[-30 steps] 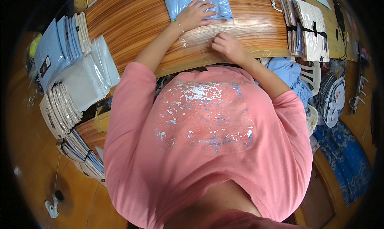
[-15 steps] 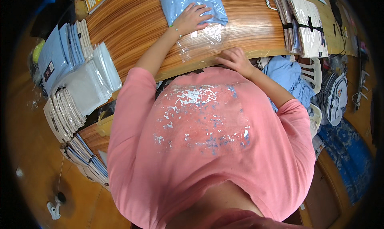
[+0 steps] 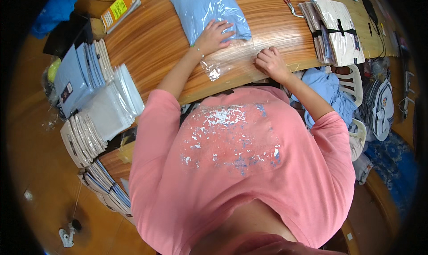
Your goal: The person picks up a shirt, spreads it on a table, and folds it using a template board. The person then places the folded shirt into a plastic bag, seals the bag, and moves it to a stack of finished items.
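A folded light-blue garment in a clear plastic bag [image 3: 203, 8] lies flat on the wooden table. My left hand [image 3: 214, 37] rests on the near part of it, fingers spread over the plastic. Toward me the bag's clear, garment-free end [image 3: 216, 71] extends over the wood and catches the light. Right of that end, near the table's front edge, is my right hand [image 3: 271, 62]. Its fingers are curled together, and whatever they may pinch is too small or hidden to make out.
Bundled bagged garments [image 3: 341, 30] stand at the table's right, near red-handled snippers [image 3: 289, 4]. Stacks of bagged blue garments [image 3: 73, 79] and beige ones [image 3: 82, 139] line the left. An orange notebook [image 3: 120, 10] lies far left. Loose blue cloth [image 3: 325, 88] hangs over a white chair [image 3: 352, 83].
My right hand has lifted off the table's front edge and moved slightly right, its fingers now curled in. My left hand stays spread on the bag. The whole view has shifted a little.
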`<state>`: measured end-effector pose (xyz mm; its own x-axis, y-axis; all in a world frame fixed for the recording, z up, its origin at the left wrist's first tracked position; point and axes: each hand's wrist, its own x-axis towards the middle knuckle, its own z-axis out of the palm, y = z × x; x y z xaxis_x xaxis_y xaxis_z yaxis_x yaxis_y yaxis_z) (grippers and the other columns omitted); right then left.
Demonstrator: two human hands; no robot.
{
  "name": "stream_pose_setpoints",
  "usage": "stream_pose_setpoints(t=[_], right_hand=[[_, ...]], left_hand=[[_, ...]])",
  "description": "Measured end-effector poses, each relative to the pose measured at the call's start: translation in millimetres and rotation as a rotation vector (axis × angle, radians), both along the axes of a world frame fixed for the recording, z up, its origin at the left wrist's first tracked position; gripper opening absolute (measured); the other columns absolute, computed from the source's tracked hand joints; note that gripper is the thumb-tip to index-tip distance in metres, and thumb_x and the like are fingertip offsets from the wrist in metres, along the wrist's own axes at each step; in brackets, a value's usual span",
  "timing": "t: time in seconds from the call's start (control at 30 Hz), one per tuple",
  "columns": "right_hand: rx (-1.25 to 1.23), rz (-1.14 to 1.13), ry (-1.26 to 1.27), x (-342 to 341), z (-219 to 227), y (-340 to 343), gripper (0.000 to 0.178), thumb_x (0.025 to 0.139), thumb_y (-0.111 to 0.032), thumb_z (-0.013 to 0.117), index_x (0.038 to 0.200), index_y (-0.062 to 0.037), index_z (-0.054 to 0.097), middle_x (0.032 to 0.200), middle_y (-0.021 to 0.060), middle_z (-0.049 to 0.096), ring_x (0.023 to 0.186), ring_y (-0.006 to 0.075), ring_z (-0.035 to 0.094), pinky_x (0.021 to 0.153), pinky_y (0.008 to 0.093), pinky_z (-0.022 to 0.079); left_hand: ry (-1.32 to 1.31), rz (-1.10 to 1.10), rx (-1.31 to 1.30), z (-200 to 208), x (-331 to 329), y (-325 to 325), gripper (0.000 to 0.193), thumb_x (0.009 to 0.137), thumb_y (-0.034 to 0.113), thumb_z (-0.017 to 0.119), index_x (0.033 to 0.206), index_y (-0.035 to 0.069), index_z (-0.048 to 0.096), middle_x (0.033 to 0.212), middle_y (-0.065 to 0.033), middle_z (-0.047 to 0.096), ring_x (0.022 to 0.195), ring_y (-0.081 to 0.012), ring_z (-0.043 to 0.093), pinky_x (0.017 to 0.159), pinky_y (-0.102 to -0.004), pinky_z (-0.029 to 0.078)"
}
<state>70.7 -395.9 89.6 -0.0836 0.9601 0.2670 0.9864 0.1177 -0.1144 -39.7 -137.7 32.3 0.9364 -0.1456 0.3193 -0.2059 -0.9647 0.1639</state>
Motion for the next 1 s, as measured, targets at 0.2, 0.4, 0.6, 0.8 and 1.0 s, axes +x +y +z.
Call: stream_pose_setpoints(t=[0.2,0.4,0.6,0.8,1.0], right_hand=[[0.074,-0.001,0.022,-4,0,-3,0.013,0.075,-0.018,0.054,0.086,-0.0105,0.055,0.091,0.0021,0.054,0.094,0.0181,0.052,0.088,0.0387,0.038],[0.126,0.004,0.017,-5,4,-3,0.013,0.076,-0.017,0.054,0.087,-0.0099,0.054,0.091,0.0038,0.053,0.095,0.0186,0.052,0.089,0.0390,0.038],[0.056,0.064,0.112,1,5,-9,0.012,0.075,-0.014,0.054,0.085,-0.0088,0.053,0.089,0.0069,0.052,0.089,0.0231,0.053,0.081,0.0374,0.041],[0.069,-0.069,0.340,-6,9,-33,0.019,0.071,-0.006,0.057,0.090,-0.0061,0.057,0.087,0.0093,0.052,0.085,0.0266,0.054,0.073,0.0360,0.044],[0.097,-0.128,0.460,4,18,-41,0.027,0.071,-0.002,0.058,0.097,-0.0063,0.058,0.093,0.0105,0.055,0.083,0.0270,0.058,0.068,0.0363,0.049]], left_hand=[[0.021,0.002,-0.012,7,2,-2,0.036,0.082,0.036,0.060,0.115,0.020,0.060,0.129,-0.0032,0.049,0.123,-0.0235,0.040,0.103,-0.0500,0.030],[0.032,-0.011,-0.026,9,1,-4,0.036,0.082,0.035,0.061,0.115,0.020,0.060,0.129,-0.0033,0.049,0.124,-0.0238,0.040,0.103,-0.0508,0.028],[0.024,-0.032,-0.010,6,3,-2,0.035,0.083,0.036,0.059,0.115,0.022,0.059,0.130,-0.0022,0.048,0.123,-0.0234,0.041,0.102,-0.0519,0.029],[0.044,-0.030,-0.026,4,2,-3,0.034,0.083,0.032,0.060,0.115,0.020,0.059,0.130,-0.0029,0.048,0.123,-0.0234,0.040,0.103,-0.0512,0.029],[0.033,-0.076,0.023,9,1,-5,0.039,0.083,0.033,0.060,0.119,0.021,0.056,0.128,-0.0033,0.049,0.119,-0.0234,0.044,0.101,-0.0490,0.030]])
